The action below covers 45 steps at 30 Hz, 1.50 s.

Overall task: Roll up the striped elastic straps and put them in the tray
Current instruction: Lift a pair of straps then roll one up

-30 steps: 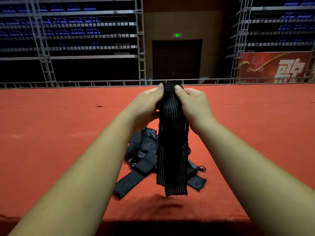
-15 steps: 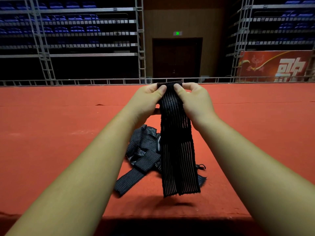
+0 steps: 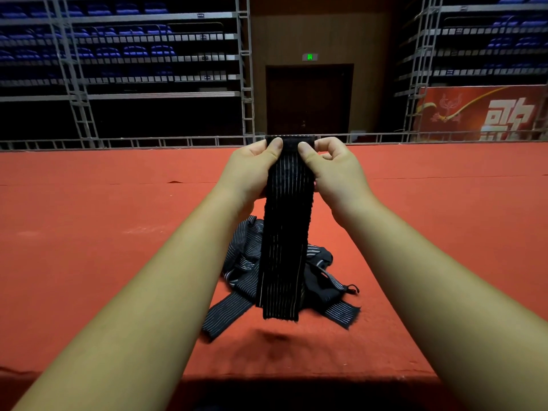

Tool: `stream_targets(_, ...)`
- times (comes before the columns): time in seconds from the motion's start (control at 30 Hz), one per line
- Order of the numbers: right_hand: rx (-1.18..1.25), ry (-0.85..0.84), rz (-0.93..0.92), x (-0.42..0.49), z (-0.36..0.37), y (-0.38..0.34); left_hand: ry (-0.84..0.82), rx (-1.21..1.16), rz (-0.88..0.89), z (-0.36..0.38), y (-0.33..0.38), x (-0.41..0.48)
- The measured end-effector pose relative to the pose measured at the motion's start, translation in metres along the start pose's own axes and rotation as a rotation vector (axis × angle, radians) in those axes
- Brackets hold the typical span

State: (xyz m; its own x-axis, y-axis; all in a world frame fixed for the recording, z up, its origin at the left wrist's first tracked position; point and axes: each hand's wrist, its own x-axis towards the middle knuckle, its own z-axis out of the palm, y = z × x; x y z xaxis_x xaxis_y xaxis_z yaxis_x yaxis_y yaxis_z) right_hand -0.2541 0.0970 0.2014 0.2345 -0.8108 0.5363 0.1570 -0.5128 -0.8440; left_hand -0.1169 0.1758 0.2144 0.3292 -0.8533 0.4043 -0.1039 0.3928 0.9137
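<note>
Pinching top end of striped strap (image 3: 284, 247) in left hand (image 3: 252, 170) and right hand (image 3: 335, 173), mid-frame, length hanging below over loose straps (image 3: 243, 262).

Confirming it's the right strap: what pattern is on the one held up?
The strap: black, thin pale lengthwise stripes; head view.

Red carpeted surface (image 3: 89, 262): 1 tangled heap, dark striped elastic straps (image 3: 243, 271), ctr, nr front edge
</note>
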Motion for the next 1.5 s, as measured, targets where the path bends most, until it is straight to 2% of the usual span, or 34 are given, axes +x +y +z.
stream_targets(0.23, 0.025, -0.020, 0.009, -0.004, 0.004, 0.016, 0.006, -0.017, -0.038, 0.001, -0.010, 0.002)
stream_targets(0.5, -0.099, 0.133, -0.071, -0.001, 0.001, 0.025, -0.218, 0.098, -0.128, -0.003, -0.033, -0.012)
stream_targets(0.77, -0.134, 0.127, -0.083, -0.004, -0.002, 0.030, -0.217, 0.025, -0.180, 0.004, -0.038, -0.024)
stream_targets(1.0, -0.064, 0.027, 0.145, -0.024, -0.007, 0.057, -0.211, 0.006, -0.484, 0.004, -0.057, -0.040)
stream_targets(1.23, -0.199, -0.049, 0.379, -0.053, -0.007, 0.154, -0.208, 0.112, -0.713, -0.006, -0.150, -0.049)
stream_targets(1.33, -0.209, -0.069, 0.476, -0.069, -0.004, 0.202, -0.187, 0.214, -0.690, -0.011, -0.204, -0.051)
stream_targets(1.5, -0.204, -0.079, 0.453, -0.074, 0.002, 0.249, -0.076, 0.294, -0.522, -0.017, -0.247, -0.034)
